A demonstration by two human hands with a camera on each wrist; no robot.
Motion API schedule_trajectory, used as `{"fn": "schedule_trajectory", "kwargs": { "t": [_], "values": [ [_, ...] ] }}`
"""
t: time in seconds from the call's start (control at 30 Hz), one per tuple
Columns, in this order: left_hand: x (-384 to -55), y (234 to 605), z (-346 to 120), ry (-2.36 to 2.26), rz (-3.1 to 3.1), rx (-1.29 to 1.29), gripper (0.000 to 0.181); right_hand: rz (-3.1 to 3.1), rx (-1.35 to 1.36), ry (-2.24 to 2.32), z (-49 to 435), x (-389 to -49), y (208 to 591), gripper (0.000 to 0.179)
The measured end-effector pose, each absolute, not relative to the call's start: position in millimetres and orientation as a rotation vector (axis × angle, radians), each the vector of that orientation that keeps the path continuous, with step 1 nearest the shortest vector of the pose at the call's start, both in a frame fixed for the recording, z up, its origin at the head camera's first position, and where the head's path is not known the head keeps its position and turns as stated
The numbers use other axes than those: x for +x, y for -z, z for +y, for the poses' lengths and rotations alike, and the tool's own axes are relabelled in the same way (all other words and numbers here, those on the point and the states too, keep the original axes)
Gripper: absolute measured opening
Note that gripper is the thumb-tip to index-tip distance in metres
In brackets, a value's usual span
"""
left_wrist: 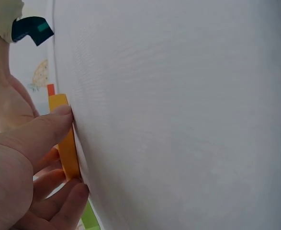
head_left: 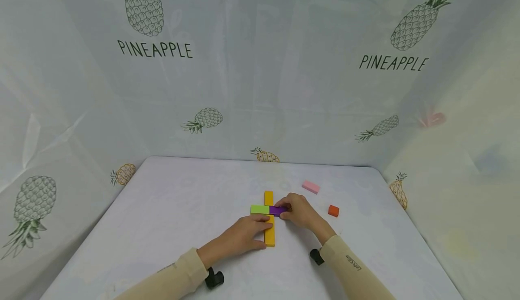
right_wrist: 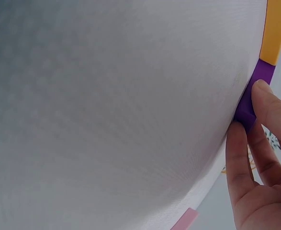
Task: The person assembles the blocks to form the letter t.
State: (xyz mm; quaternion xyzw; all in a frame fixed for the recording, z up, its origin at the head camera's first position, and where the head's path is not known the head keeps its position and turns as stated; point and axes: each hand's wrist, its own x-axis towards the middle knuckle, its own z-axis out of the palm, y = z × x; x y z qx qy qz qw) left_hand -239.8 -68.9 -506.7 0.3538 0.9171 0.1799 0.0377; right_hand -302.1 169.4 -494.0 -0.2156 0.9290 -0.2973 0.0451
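Observation:
Several blocks lie together in a cross shape on the white table. My left hand [head_left: 240,236] holds the near yellow block [head_left: 270,238], its thumb at the near end and its fingers by the far end. With thumb and fingers, my right hand [head_left: 301,210] pinches the purple block [head_left: 277,210], the cross's right arm. In the right wrist view the purple block [right_wrist: 248,103] touches the end of the yellow block [right_wrist: 275,31]. A light green block [head_left: 259,209] forms the left arm. Another yellow block [head_left: 268,197] points away at the back.
A pink block [head_left: 311,187] lies behind and right of the cross. Nearer the right side sits a small orange-red block [head_left: 333,210]. A pineapple-print sheet [head_left: 260,87] hangs around the table [head_left: 183,191]. Black wrist cameras [head_left: 214,278] are strapped at both cuffs.

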Motion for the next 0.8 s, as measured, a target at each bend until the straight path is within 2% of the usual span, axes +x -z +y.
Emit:
{"fn": "schedule_trajectory", "kwargs": {
  "t": [0.8],
  "values": [
    [-241.9, 503.2, -70.6, -0.567, 2.819, 1.097, 0.057, 2.846, -0.626, 0.897, 169.3, -303.4, 495.3, 0.024]
  ]
}}
